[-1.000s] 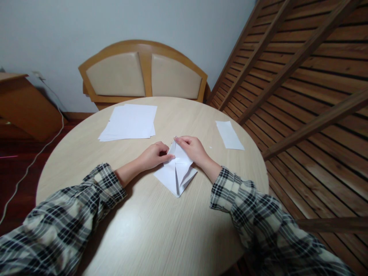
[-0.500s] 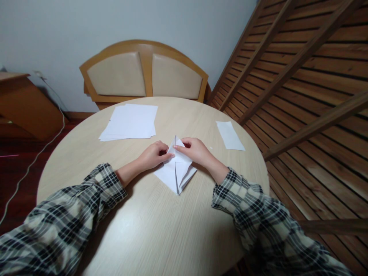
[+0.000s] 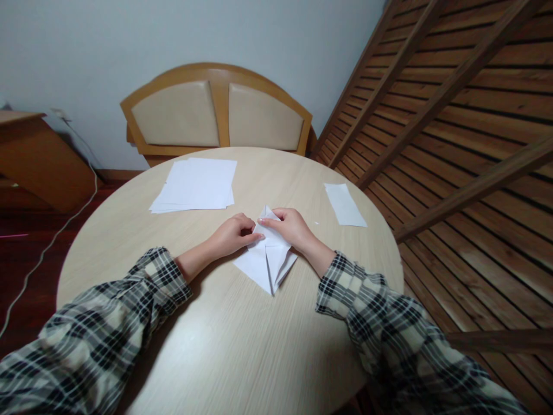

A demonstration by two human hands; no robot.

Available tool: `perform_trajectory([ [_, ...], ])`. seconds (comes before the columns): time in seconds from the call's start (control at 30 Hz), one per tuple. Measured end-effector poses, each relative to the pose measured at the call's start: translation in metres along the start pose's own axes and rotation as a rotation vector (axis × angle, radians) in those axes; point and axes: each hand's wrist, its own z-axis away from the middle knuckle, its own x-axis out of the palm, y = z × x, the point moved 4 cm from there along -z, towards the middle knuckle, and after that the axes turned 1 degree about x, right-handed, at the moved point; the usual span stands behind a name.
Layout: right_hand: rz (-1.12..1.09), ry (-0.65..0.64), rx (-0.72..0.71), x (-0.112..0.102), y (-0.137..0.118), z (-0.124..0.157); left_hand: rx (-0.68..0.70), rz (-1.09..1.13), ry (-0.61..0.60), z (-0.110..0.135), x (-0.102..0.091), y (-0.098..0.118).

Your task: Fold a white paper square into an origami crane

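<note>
Right hand (image 3: 290, 228) shifted left, pressing folded paper (image 3: 266, 266) top edge.

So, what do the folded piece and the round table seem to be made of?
The folded piece looks like thin matte white paper: sharp creases, flat layered flaps. The round table seems pale wood or wood-look laminate, smooth with slight sheen: fine straight grain lines, a soft reflection. Which of the two is unclear.
</note>
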Motion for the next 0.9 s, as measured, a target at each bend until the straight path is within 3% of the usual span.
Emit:
perform_trajectory([
  [0.9,0.059,0.090,-0.074,-0.0082,-0.0035,-0.0020,-0.048,0.007,0.020,0.0005,-0.0024,-0.0029],
])
